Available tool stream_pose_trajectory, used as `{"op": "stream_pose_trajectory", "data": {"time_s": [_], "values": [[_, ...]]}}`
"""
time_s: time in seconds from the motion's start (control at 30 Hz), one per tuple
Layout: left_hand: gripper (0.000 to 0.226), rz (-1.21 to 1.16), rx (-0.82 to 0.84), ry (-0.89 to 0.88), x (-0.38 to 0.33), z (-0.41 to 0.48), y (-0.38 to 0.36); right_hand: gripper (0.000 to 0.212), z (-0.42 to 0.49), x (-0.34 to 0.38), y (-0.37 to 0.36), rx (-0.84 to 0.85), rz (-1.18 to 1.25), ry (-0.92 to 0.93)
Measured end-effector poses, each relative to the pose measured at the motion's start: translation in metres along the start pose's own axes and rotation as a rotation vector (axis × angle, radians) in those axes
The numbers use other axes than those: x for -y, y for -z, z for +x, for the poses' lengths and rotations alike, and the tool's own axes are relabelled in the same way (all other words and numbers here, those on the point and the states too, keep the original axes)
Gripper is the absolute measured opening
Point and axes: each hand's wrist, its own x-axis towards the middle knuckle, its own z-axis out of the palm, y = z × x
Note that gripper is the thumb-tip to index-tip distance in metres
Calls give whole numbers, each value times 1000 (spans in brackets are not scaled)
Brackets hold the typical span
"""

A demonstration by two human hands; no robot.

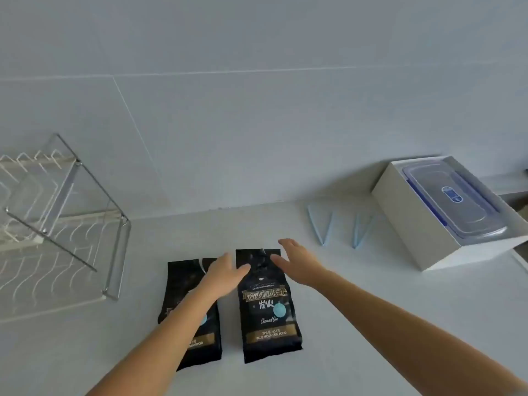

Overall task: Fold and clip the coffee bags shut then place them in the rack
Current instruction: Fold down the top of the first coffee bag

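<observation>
Reaching in from the near edge of the pale grey desk, two bare forearms stretch toward a pair of black foil coffee bags that lie flat, side by side, in the middle of the surface. The left coffee bag is partly covered by the left forearm, so only its upper part and lower strip show. The right coffee bag is fully in view, label up (gold banner, a pale blue disc, "Charcoal fire" in white script), with its top end pointing toward the far edge. Neither top looks folded, and no clip sits on either bag.

The left hand hovers over the gap between the bags, fingers spread and holding nothing, their tips at the upper left of the right bag. The right hand is at that bag's upper right corner, fingers apart and empty; whether either hand touches the foil cannot be told.

Farther back and to the right, two light blue plastic sealing clips lie splayed open in V shapes. Beyond them, at the far right corner, stands a white open box holding a clear lidded container with blue trim. At the far left edge sits the white wire and clear-panelled rack, against the grey wall.
</observation>
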Motion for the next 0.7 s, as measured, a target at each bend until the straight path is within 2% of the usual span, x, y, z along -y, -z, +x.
{"op": "stream_pose_trajectory", "data": {"time_s": [0.13, 0.2, 0.27, 0.4, 0.6, 0.7], "values": [[58, -157, 116, 192, 12, 11, -25, 60, 18, -14, -22, 122, 244, -251], [61, -282, 94, 263, 20, 18, -36, 58, 22, -17, -33, 162, 471, -395], [55, -424, 27, 279, 26, 23, -45, 50, 23, -19, -40, 139, 623, -445], [31, -554, -84, 253, 22, 32, -51, 27, 24, -22, -43, 83, 750, -448], [8, -685, -69, 118, 11, 18, -29, 24, 8, -19, -24, 53, 904, -310], [7, -746, -79, 8, 5, 4, -15, 21, -5, -7, -8, -3, 921, -223]]}}
